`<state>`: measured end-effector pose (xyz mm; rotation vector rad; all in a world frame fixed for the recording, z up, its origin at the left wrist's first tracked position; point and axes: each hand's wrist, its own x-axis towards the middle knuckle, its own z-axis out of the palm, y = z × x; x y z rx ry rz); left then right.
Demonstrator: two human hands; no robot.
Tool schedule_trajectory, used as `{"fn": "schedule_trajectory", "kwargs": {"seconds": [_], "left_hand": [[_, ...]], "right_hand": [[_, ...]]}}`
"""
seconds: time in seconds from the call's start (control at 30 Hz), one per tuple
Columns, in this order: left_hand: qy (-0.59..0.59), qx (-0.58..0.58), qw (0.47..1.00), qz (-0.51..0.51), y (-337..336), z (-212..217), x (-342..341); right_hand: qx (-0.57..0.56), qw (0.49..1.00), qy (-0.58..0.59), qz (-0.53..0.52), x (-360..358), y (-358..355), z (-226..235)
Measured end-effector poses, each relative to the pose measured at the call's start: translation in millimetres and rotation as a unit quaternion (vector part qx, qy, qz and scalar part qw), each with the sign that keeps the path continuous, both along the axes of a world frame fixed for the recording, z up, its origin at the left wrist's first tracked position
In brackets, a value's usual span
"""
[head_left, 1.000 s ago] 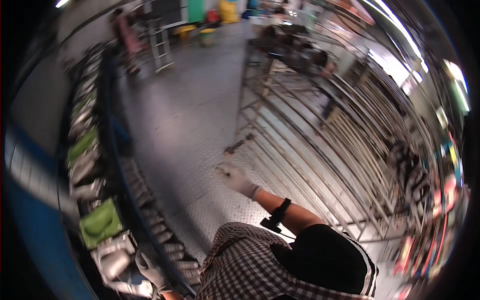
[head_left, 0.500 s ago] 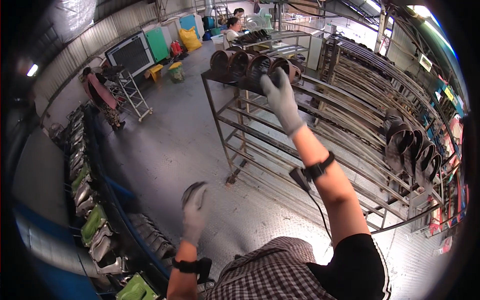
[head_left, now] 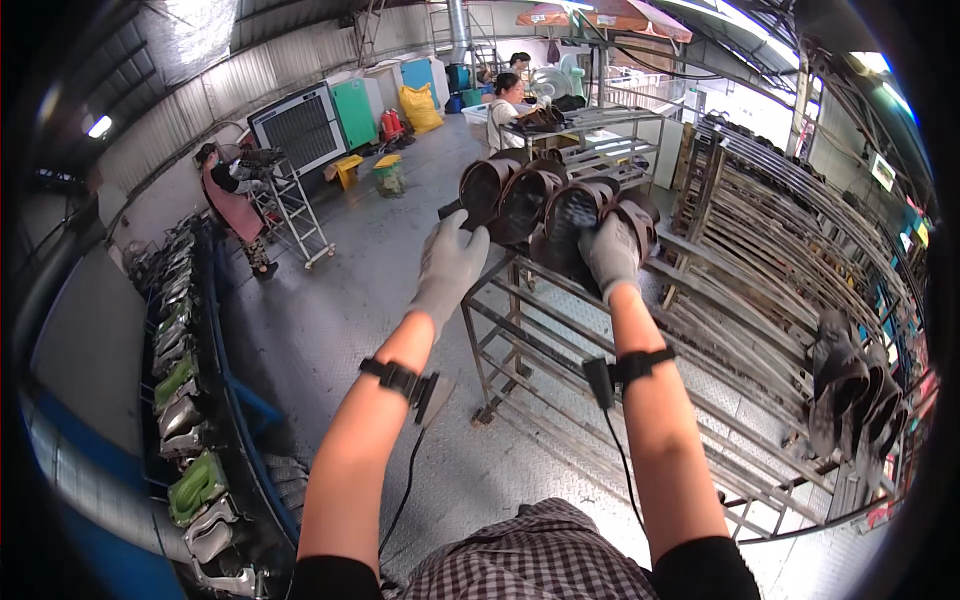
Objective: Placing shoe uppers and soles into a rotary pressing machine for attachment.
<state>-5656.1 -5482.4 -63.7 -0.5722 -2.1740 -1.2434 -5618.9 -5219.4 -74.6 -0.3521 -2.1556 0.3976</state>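
A row of several dark brown slide sandals [head_left: 526, 195], with broad rounded straps, is between my gloved hands at the near left end of a metal rack [head_left: 560, 345]. My left hand [head_left: 450, 262], in a grey glove, is closed on the left end of the row. At the right end, my right hand [head_left: 611, 255] has its fingers wrapped round the outermost sandal. Parts of the soles are hidden by my gloves. I cannot tell whether the row still rests on the rack.
More dark sandals [head_left: 845, 385] sit on the rack's right end. A second slatted rack [head_left: 770, 185] stands behind. Along the left runs a line of shoe moulds [head_left: 198, 487], some green. One person [head_left: 233, 205] stands by a wheeled trolley [head_left: 300, 215]; others work at the back.
My left hand has risen from low in front of me to the row's left end. My right hand has closed on the right end. The view has shifted.
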Motion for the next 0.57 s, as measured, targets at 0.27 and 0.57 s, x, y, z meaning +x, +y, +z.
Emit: {"fn": "schedule_trajectory", "kwargs": {"seconds": [0.27, 0.57], "left_hand": [[-0.128, -0.092, 0.987, 0.007, 67, 23, -125], [-0.042, 0.151, 0.985, 0.076, -89, -33, -33]], "right_hand": [[-0.134, 0.989, 0.001, 0.069, 10, -18, 7], [-0.268, 0.943, -0.044, 0.193, -12, -120, 9]]}}
